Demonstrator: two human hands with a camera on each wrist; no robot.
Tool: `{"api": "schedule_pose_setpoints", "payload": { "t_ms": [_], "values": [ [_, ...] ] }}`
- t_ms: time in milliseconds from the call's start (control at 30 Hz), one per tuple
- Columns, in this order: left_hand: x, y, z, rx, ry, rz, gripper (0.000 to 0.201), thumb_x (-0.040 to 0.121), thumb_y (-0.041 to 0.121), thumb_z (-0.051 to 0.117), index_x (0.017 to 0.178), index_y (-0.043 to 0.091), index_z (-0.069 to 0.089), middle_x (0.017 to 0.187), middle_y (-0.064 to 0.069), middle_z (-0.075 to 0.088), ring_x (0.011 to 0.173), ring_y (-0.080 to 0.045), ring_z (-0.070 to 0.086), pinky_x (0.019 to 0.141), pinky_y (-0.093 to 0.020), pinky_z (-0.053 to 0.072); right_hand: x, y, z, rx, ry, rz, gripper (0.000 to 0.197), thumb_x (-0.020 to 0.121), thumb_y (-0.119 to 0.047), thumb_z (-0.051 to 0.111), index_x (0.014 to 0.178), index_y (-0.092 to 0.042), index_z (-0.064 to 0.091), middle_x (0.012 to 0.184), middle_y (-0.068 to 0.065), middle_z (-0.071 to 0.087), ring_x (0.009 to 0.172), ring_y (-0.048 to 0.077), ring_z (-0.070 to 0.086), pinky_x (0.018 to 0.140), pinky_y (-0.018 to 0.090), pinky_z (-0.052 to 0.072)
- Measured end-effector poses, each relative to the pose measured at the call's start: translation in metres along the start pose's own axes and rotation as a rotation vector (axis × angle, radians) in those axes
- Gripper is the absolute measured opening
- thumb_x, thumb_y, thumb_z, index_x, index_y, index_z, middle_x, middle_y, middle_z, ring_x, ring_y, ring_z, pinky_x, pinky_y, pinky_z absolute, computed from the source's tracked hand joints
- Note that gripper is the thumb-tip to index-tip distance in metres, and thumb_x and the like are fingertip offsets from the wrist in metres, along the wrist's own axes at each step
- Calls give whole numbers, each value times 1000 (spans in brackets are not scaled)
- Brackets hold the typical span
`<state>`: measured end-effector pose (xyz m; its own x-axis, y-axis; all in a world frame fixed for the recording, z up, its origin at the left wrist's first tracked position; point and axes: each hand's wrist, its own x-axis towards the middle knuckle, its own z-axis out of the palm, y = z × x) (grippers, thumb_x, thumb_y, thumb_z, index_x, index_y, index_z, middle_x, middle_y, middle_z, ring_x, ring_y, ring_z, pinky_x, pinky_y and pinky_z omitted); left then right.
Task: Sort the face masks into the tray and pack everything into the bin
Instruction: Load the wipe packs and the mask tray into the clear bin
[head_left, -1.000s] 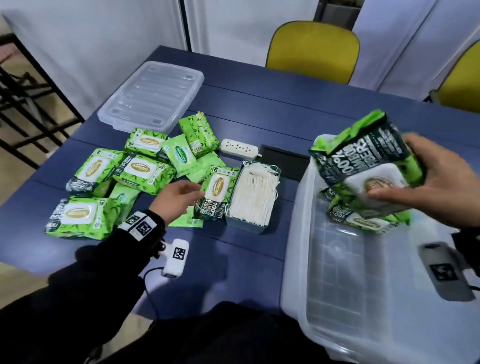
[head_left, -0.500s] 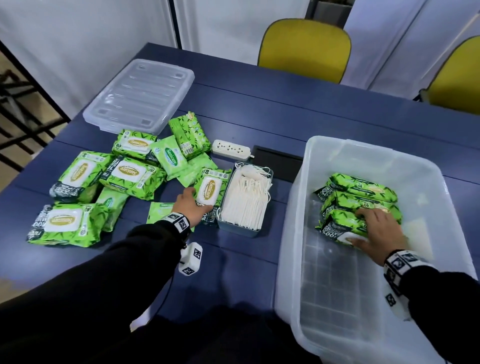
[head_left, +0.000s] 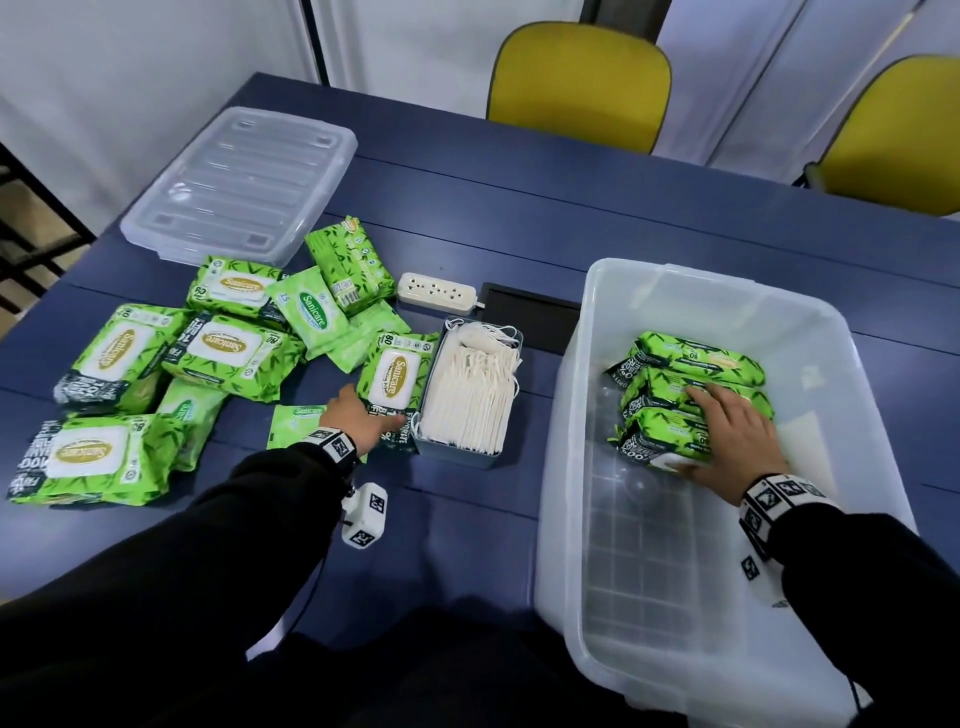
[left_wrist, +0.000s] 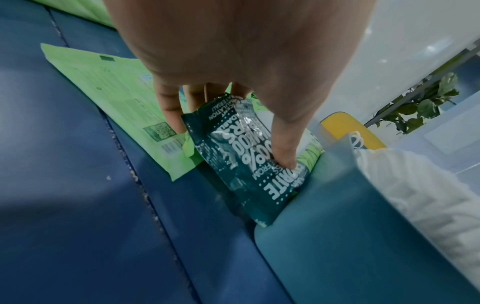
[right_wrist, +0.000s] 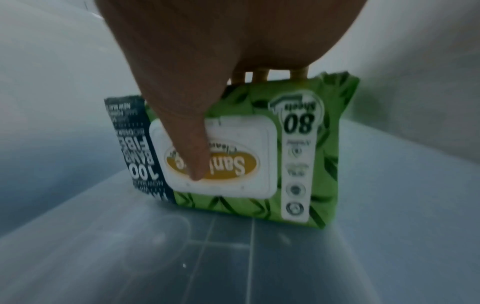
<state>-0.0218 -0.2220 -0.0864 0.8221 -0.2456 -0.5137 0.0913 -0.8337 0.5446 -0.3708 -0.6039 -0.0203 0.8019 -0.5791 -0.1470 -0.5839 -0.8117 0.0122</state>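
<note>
White face masks (head_left: 470, 389) stand packed in a small grey-blue tray (head_left: 457, 460) at the table's middle. My left hand (head_left: 358, 421) pinches the dark near end of a green wipes pack (head_left: 397, 376) lying against the tray's left wall; in the left wrist view the left hand (left_wrist: 228, 133) has its thumb on top of the pack (left_wrist: 246, 164). My right hand (head_left: 727, 436) is inside the clear bin (head_left: 675, 649), gripping the nearest of three wipes packs (head_left: 660, 441) standing on edge. The right wrist view shows the right hand (right_wrist: 228, 125) with its thumb on that pack's white lid (right_wrist: 233, 156).
Several more green wipes packs (head_left: 223, 348) and thin sachets (head_left: 306, 312) lie on the left of the blue table. The clear bin lid (head_left: 244, 182) lies at the back left. A white power strip (head_left: 436, 293) and a black hatch (head_left: 530, 322) sit behind the tray. Yellow chairs (head_left: 576, 88) stand beyond.
My right hand brought a wipes pack down from above the bin and set it on edge against the two inside. My left hand moved right onto the pack beside the tray.
</note>
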Motion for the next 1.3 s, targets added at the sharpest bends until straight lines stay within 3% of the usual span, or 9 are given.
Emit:
{"api": "schedule_pose_setpoints", "payload": {
  "t_ms": [200, 333, 467, 567, 700, 833, 1000, 1133, 1300],
  "values": [
    [-11, 7, -2, -3, -123, -102, 52, 60, 46, 97, 82, 10, 66, 80, -9, 66, 69, -24, 61, 54, -30, 41, -15, -24, -10, 56, 69, -35, 106, 60, -52, 91, 150, -30, 39, 157, 6, 37, 143, 32, 37, 119, 56, 27],
    [-13, 6, -6, -80, -36, -57, 69, 50, 46, 96, 105, 12, 74, 105, -7, 74, 90, -27, 68, 74, -34, 53, -34, -56, 1, 142, 223, -167, 77, 72, -38, 86, 140, -31, 50, 142, 3, 50, 132, 30, 46, 112, 52, 38],
    [-20, 12, -23, -182, 40, -58, 87, 60, 27, 95, 133, 1, 54, 121, -13, 65, 110, -34, 64, 97, -45, 53, -27, -81, -1, 184, 201, -225, 73, 70, -38, 85, 135, -32, 52, 135, 3, 53, 125, 28, 50, 104, 52, 45],
    [-26, 10, -38, -320, 32, -61, 80, 44, 35, 93, 115, 11, 65, 109, -6, 75, 97, -29, 71, 89, -51, 59, -20, -75, 7, -28, -23, -183, 101, 69, -34, 85, 152, -42, 28, 161, 5, 29, 147, 33, 30, 118, 58, 29],
    [-50, 14, -52, -492, 21, -16, 55, 78, 16, 86, 124, 16, 58, 115, -5, 70, 96, -23, 66, 71, -35, 51, -15, -66, 7, -60, 69, -175, 103, 69, -9, 78, 153, -39, 28, 160, 5, 34, 145, 33, 33, 117, 57, 28],
    [-85, 37, -65, -673, 10, 150, 76, 70, 14, 91, 138, 13, 54, 121, -6, 72, 103, -28, 72, 86, -44, 58, -19, -66, -18, 219, 154, -189, 77, 74, -31, 84, 142, -31, 49, 142, 3, 52, 131, 28, 47, 111, 55, 40],
    [-142, 104, -90, -372, 18, 635, 76, 62, 10, 96, 127, 29, 62, 108, 8, 74, 96, -9, 70, 87, -24, 53, -26, -91, -108, 733, 385, -261, 83, 74, -42, 86, 145, -17, 49, 142, -3, 52, 133, 14, 47, 113, 45, 39],
    [-186, 153, -90, -109, 7, 957, 76, 57, 9, 96, 125, 30, 69, 110, 30, 65, 99, 15, 60, 90, -7, 42, -55, -125, -200, 354, 466, -595, 115, 67, -59, 87, 156, -10, 33, 163, 8, 31, 152, 28, 26, 120, 55, 27],
    [-219, 190, -62, -55, -202, 1015, 69, 56, 26, 91, 122, 34, 69, 95, 16, 74, 87, -4, 69, 83, -30, 56, -70, -154, -222, 51, 169, -576, 113, 69, -72, 67, 159, -20, 23, 149, 2, 51, 135, 24, 49, 114, 48, 34]
  ]
}}
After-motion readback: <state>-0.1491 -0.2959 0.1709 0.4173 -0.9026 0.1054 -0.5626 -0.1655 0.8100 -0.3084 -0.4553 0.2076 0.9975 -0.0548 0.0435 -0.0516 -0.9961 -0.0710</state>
